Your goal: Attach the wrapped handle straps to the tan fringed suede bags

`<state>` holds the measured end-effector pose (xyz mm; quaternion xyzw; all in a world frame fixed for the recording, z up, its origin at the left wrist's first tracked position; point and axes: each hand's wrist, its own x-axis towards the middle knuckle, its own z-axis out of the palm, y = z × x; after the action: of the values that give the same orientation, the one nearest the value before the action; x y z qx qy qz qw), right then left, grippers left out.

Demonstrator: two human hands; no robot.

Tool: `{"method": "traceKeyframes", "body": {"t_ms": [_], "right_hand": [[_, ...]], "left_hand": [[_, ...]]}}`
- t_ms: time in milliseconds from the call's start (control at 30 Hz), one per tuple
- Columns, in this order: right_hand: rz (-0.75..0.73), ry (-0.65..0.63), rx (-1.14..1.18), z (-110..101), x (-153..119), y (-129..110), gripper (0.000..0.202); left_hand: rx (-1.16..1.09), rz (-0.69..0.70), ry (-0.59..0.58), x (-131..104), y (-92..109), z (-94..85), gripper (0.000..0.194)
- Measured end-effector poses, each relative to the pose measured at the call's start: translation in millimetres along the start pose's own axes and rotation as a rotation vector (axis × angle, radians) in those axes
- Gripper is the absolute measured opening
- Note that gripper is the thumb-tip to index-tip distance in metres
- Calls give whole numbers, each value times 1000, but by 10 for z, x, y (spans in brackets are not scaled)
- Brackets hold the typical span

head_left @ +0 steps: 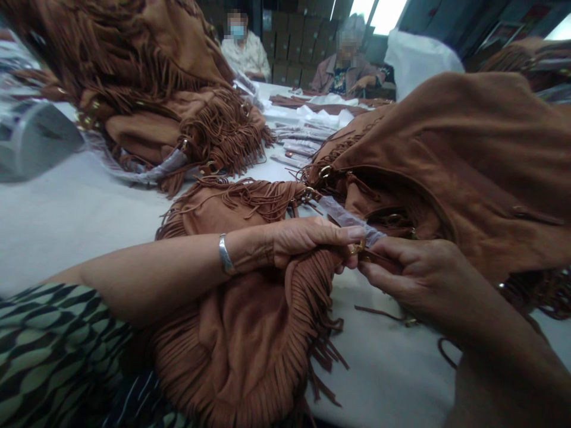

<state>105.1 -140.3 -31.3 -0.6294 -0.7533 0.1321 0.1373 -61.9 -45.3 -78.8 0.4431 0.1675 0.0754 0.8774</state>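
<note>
A brown fringed suede bag (241, 333) lies in front of me, partly under my left forearm. My left hand (307, 238) is closed, its thumb and fingers pinching a gold metal ring (358, 246) at the bag's edge. My right hand (414, 273) is closed on the end of a brown leather strap (379, 259) beside that ring. Clear plastic wrap (348, 217) covers the strap section running behind both hands to another gold ring (308, 192). My fingers hide just how strap and ring meet.
A large brown bag (468, 148) rises at the right; more fringed bags (156, 89) are piled at the left. Wrapped straps (298, 139) lie on the white table (111, 226). Two people (244, 50) sit across it. A thin cord (379, 312) lies near my right hand.
</note>
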Motion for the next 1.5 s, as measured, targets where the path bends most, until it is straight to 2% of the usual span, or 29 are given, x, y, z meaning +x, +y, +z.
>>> {"method": "traceKeyframes", "body": {"t_ms": [233,533,667,933,1267,1500], "right_hand": [[73,20,-159,7,-7,-47,21],[21,130,-409,63,-59,-63,21],[23,153,-475,83,-77,-89,23],[36,124,-416,60,-89,-127,21],[31,167,-305,115,-31,-118,21],[53,122,-182,37,-43,-145,22]], "left_hand": [[-25,43,24,11,-34,-32,47],[34,22,30,5,-7,-26,54],[51,63,45,2,-29,-30,52],[126,118,40,7,-49,-41,51],[105,47,-17,-5,26,-129,50],[193,8,-16,-25,98,-104,51]]}}
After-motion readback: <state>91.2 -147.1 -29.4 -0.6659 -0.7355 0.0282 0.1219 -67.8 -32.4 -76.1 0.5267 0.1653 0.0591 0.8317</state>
